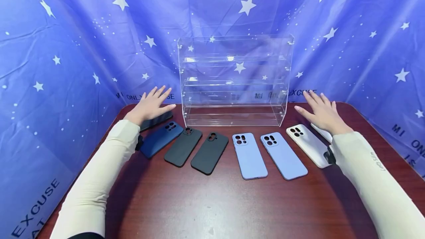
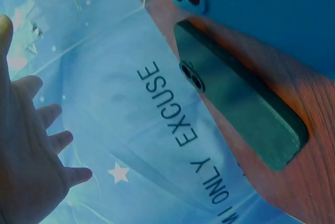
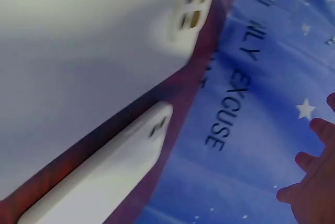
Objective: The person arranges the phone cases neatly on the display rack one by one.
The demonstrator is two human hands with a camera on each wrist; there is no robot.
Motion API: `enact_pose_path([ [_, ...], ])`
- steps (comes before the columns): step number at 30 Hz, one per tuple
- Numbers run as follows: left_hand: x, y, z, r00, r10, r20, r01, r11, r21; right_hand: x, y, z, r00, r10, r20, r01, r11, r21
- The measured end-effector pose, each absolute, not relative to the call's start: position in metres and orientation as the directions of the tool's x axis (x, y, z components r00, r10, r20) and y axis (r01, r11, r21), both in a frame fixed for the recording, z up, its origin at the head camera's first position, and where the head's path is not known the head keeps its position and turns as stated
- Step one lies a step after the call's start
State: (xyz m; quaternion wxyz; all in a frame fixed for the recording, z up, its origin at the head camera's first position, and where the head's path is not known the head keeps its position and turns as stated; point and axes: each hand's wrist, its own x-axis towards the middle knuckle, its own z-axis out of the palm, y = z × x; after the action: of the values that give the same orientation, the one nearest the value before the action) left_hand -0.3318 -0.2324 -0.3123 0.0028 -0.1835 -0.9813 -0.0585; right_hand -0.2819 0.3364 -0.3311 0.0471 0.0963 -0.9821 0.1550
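Note:
With fingers spread, my left hand (image 1: 151, 104) hovers above a dark phone case (image 1: 156, 121) at the table's left, partly hidden by the hand in the head view. A navy blue phone case (image 1: 161, 141) lies beside it, near my wrist. My right hand (image 1: 322, 113), also spread, is held over the right side by a white phone case (image 1: 308, 146). A second white phone case (image 3: 104, 171) shows under that wrist. Between the hands lie two black phone cases (image 1: 210, 154) and two light blue phone cases (image 1: 250, 159). Neither hand holds anything.
A transparent acrylic rack (image 1: 234, 121) with several shelves stands behind the cases at the table's back. The dark red wooden table (image 1: 209, 209) meets a blue star-printed curtain (image 1: 212, 6) on the back and sides.

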Motion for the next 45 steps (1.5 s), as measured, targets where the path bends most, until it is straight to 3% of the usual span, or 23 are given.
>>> enact_pose_path([
  [7,-0.338,-0.252,-0.312,-0.913,0.393,0.104,0.406,0.898,0.169,-0.287,0.325,-0.325,-0.964,-0.185,0.189,-0.251,0.869,-0.427],
  [13,-0.343,-0.267,-0.315,-0.9,0.407,0.155,0.435,0.851,0.295,-0.289,0.311,-0.323,-0.946,-0.207,0.248,-0.309,0.808,-0.502],
  [24,-0.352,-0.284,-0.337,-0.922,0.345,0.177,0.386,0.769,0.509,-0.291,0.295,-0.332,-0.976,-0.095,0.195,-0.198,0.751,-0.63],
  [30,-0.352,-0.283,-0.341,-0.942,0.317,0.111,0.315,0.717,0.622,-0.295,0.292,-0.335,-0.979,-0.049,0.196,-0.171,0.718,-0.675],
  [37,-0.354,-0.293,-0.349,-0.954,0.296,0.033,0.225,0.643,0.732,-0.298,0.286,-0.344,-0.959,-0.009,0.283,-0.207,0.707,-0.676],
  [45,-0.359,-0.307,-0.363,-0.953,0.294,-0.066,0.138,0.62,0.773,-0.299,0.285,-0.354,-0.947,0.139,0.289,-0.153,0.597,-0.787],
])
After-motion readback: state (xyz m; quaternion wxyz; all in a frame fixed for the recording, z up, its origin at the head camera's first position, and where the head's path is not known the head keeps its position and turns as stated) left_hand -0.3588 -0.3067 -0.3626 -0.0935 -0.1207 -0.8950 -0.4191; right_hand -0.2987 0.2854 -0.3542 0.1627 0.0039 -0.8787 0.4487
